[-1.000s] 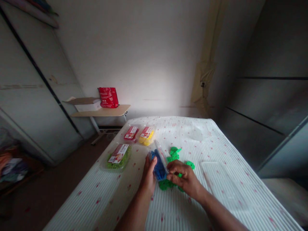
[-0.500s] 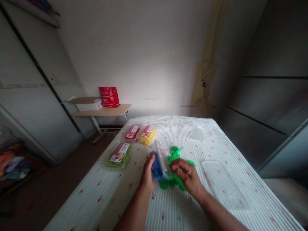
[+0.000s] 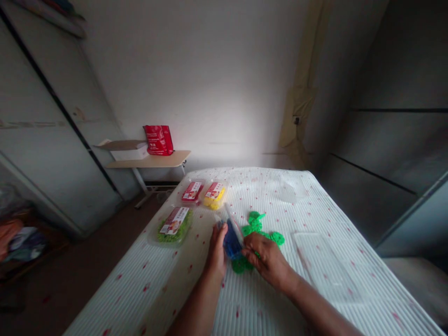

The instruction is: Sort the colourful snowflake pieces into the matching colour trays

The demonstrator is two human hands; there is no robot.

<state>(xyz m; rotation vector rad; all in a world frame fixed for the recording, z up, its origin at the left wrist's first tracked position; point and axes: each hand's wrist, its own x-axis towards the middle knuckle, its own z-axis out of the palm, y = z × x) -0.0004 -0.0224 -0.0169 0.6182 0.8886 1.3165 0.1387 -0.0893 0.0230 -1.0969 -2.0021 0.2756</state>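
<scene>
My left hand [image 3: 217,252] is wrapped round the left side of a clear plastic container [image 3: 232,240] with blue pieces in it, held tilted above the table. At its right edge, my right hand [image 3: 264,256] has its fingers bent and pressed against the container's lid [image 3: 234,221], which stands partly raised. Under and behind the container lie several bright green disc-like pieces [image 3: 255,224], partly covered by my right hand. What the blue pieces are exactly cannot be made out.
Closed clear boxes hold red pieces [image 3: 192,192], yellow pieces [image 3: 214,195] and light green pieces [image 3: 173,227] on the left. An empty clear tray or lid [image 3: 325,266] lies right; another clear container [image 3: 292,189] sits at the back right. A side table [image 3: 164,160] carries a red bag [image 3: 158,140].
My right hand has moved slightly left and down along the container's edge. The container has turned a little, and more of its blue contents shows. My left hand keeps its grip.
</scene>
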